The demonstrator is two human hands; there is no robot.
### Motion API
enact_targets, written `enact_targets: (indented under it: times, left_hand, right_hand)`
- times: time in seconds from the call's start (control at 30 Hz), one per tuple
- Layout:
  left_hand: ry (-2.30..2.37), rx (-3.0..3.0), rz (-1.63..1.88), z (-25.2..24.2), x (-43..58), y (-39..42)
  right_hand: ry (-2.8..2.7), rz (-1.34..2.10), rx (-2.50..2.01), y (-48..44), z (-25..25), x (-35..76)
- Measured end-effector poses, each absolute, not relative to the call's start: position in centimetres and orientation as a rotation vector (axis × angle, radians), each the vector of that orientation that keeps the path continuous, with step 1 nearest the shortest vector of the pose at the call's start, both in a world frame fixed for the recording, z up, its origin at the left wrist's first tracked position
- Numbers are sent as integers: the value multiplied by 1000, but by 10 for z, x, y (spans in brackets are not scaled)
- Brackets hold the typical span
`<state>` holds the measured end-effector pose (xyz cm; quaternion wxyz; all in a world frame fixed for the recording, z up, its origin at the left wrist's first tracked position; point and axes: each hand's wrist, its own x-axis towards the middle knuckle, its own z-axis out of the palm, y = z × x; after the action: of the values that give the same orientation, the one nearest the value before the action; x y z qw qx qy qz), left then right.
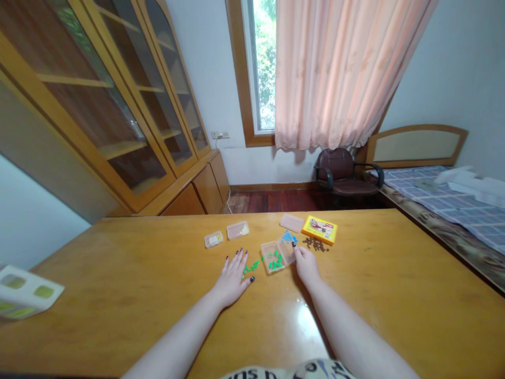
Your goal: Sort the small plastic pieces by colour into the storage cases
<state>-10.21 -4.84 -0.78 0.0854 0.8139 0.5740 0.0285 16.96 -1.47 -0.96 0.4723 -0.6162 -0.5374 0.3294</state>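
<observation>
My left hand (232,279) lies flat on the wooden table (130,273), fingers spread, touching nothing but the tabletop. Loose green beads (251,268) are scattered just right of its fingertips. My right hand (305,265) has its bunched fingertips at the edge of a clear plastic lid (288,250) with blue beads (289,237) at its far end. Left of that lid, an open clear box (273,258) holds green beads. Brown beads (314,243) lie right of my right fingertips. Whether those fingers grip the lid is hidden.
Two small clear boxes (225,235) with pale contents stand beyond my left hand. A pink lid (291,222) and a yellow box (319,230) lie at the far edge. A white card (27,292) sits at the table's left end. A glass-fronted cabinet (98,105) stands left; a bed (445,205) lies right.
</observation>
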Motion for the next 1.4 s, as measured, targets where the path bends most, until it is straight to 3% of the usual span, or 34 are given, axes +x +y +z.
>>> enact_targets:
  times: [0.3,0.47,0.83,1.2,1.4]
  left_hand:
    - [1084,2527,297,1,-58,0]
    - [1166,2527,447,2,-60,-4]
    - [1428,2676,202,13,-48,-5]
    - [1664,2523,206,1,-50,-11]
    - [1690,2366,455,5,-55,-10]
  right_hand:
    - [-1198,783,-1531,-9,-8,182]
    - [-1198,794,-1514,-7,-10,181]
    - [-1202,776,-1480,-2,-21,183]
    - [-1222,819,-1492,-4,-18,183]
    - [-1322,792,-1510,-8,-13,181]
